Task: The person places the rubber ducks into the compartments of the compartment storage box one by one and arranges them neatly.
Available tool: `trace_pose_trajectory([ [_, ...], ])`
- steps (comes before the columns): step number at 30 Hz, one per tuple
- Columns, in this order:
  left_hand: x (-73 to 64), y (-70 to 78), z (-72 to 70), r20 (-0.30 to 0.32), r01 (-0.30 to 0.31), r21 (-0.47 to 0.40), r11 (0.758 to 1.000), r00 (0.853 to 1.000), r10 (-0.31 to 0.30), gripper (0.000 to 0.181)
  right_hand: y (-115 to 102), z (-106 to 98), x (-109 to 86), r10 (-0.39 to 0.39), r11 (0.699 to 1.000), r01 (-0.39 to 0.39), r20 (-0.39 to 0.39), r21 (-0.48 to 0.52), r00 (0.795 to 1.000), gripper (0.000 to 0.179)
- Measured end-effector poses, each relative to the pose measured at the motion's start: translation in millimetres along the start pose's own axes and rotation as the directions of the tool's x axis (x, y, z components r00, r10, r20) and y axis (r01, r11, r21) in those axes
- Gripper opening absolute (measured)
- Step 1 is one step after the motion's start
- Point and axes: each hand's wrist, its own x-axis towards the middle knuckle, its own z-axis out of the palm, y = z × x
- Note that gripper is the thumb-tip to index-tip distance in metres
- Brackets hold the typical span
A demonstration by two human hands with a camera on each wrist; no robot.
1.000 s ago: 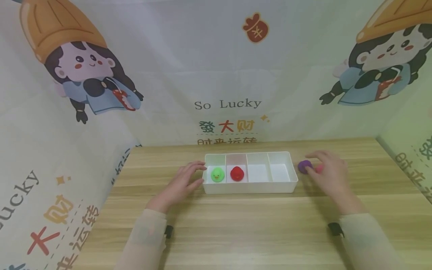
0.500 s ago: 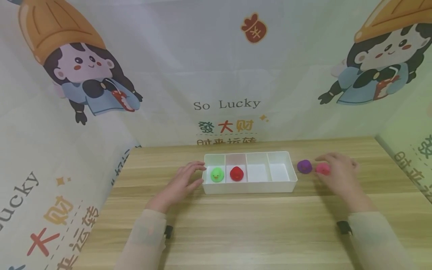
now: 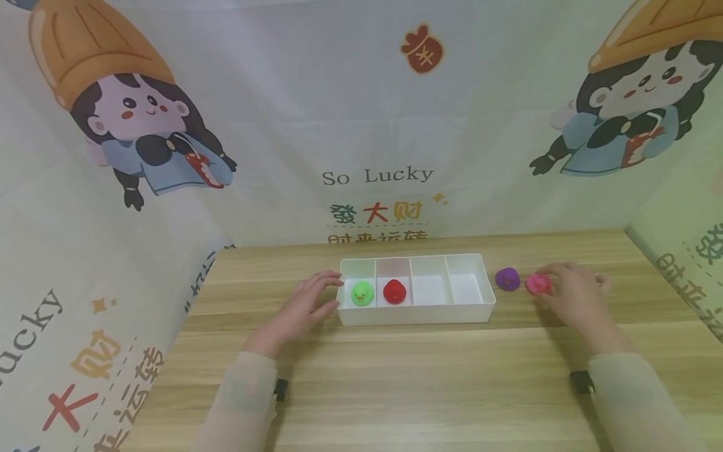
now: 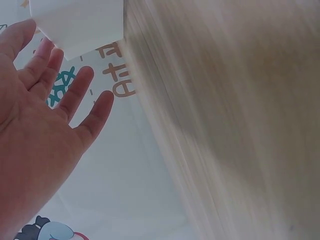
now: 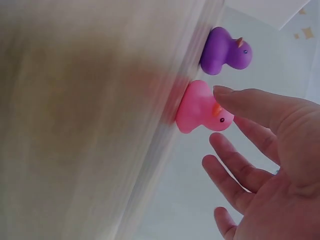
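A white tray with several compartments stands on the table. It holds a green rubber duck in its leftmost compartment and a red rubber duck in the one beside it. My left hand is at the tray's left end, fingers spread loosely. My right hand is around the right side of a pink rubber duck, which sits on the table. In the right wrist view the thumb overlaps the pink duck's head and the index finger passes behind it. A purple rubber duck sits between the pink duck and the tray.
The wooden table ends at a printed cloth backdrop along the back and both sides. The two right compartments of the tray show a bare white floor.
My right hand has moved right, from beside the purple duck to the pink duck, leaving both in fuller view. My left hand has stayed at the tray's left end.
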Motion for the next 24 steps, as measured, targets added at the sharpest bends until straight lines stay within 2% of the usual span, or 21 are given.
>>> trace_pose_trajectory([
  [6, -1.9, -0.6, -2.2, 0.003, 0.010, -0.005, 1.000, 1.000, -0.010, 0.042, 3.0, 2.0, 4.0, 0.015, 1.000, -0.015, 0.020, 0.008, 1.000, 0.040],
  [13, 0.5, -0.1, -1.9, 0.007, -0.009, -0.009, 1.000, 1.000, 0.009, 0.041, 6.4, -1.1, 5.1, 0.021, 1.000, -0.021, 0.052, -0.005, 0.998, 0.038],
  [24, 0.9, 0.1, -1.0, 0.014, -0.001, -0.013, 1.000, 1.000, 0.002, 0.042, 4.9, -4.2, 4.4, 0.029, 0.999, -0.029, 0.052, 0.012, 0.998, 0.037],
])
